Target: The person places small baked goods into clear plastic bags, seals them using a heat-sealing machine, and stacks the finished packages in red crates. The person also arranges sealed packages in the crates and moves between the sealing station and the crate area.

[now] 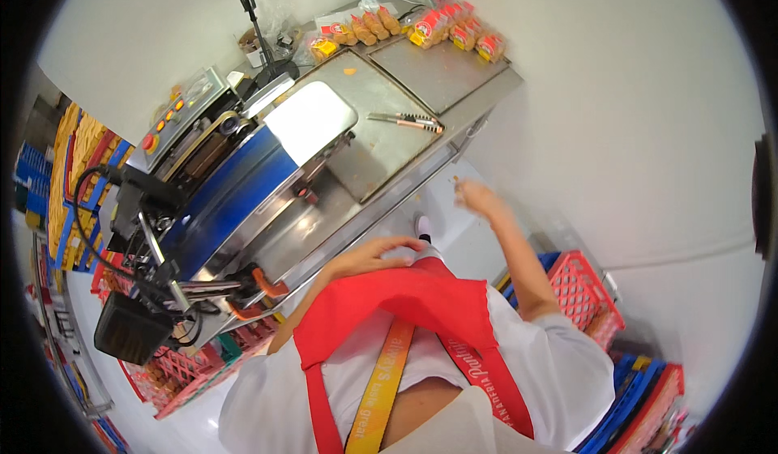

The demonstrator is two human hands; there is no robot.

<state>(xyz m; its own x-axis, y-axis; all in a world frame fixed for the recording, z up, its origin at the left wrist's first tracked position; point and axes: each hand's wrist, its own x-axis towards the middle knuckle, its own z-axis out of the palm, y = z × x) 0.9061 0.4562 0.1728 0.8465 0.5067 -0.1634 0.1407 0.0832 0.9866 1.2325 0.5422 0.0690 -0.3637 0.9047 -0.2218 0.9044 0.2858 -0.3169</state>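
Note:
My left hand [378,253] rests with spread fingers at the lower front of my red apron [389,296], with nothing seen in it. Out over the floor to the right is my right hand [477,197], blurred, its fingers curled; small yellowish crumbs show beside it, and whether it holds anything cannot be told. Two utility knives [410,121] lie on a metal tray [358,174] on the steel table. Past them, bagged round baked goods [434,26] stand on a second tray [413,65], and more bags [364,27] line the table's back.
A packaging machine with a blue conveyor belt [234,202] and control panel [176,117] takes up the table's left part. A lamp stand [258,22] rises behind. Red plastic crates [577,290] are at the right; another red crate [188,369] stands lower left.

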